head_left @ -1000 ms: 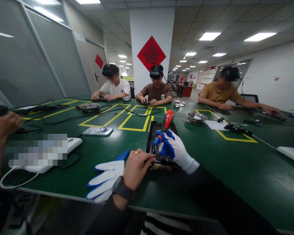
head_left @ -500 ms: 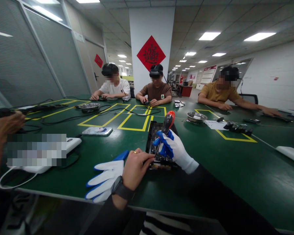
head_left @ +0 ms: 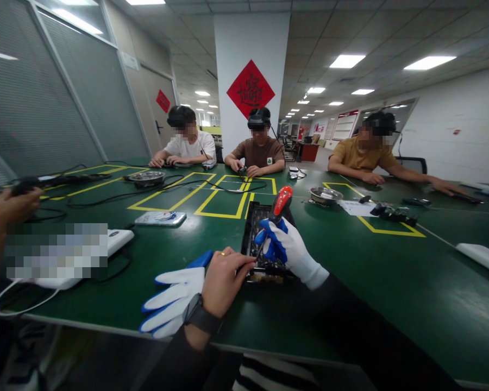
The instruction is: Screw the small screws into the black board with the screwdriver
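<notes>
Head view. Shows a red-and-black screwdriver (head_left: 282,203) in the closed grip of the gloved right hand (head_left: 290,244), shaft slanting down to the near-left part of an open black casing (head_left: 249,231) on the green counter (head_left: 350,304). Shows the bare left hand (head_left: 224,279) with thumb and forefinger pinched at the shaft's tip; contents of that grip too small to tell. Includes an empty glove (head_left: 175,300) beside the left wrist.

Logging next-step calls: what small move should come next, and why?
Probably bring the screwdriver more upright with the right hand, the left hand steadying near its tip. Its shaft slants down to the left fingers at the near end of the black housing; what the tip meets is hidden, so I'd go gently.
</notes>
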The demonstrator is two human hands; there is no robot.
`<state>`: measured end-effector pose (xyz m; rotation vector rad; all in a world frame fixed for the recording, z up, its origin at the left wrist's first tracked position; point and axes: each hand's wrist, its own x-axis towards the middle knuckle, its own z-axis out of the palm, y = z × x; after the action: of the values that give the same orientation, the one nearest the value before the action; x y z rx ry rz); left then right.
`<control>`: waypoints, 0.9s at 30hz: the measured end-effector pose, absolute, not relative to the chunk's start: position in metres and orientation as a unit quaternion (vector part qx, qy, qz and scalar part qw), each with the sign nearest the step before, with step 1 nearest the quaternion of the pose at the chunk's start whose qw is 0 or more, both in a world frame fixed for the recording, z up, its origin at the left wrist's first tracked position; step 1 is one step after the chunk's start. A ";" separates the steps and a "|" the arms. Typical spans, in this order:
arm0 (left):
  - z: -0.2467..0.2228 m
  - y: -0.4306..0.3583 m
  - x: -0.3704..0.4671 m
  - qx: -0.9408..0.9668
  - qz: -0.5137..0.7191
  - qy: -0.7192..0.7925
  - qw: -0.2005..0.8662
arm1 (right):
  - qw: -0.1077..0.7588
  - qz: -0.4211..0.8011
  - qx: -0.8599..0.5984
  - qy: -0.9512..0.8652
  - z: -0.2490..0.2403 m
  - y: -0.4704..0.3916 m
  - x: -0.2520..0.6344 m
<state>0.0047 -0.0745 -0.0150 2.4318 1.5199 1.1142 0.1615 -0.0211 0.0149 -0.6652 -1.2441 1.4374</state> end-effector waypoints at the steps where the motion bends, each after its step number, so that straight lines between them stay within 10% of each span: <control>1: -0.015 -0.075 0.005 0.789 0.364 0.494 0.032 | 0.530 0.612 -0.271 -0.521 0.015 -0.021 0.162; 27: -0.016 -0.074 0.004 0.787 0.376 0.489 0.026 | 0.537 0.601 -0.285 -0.519 0.016 -0.021 0.162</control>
<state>0.0042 -0.0738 -0.0163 2.4324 1.5106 1.1630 0.1620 -0.0211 0.0160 -0.6786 -1.2356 1.4304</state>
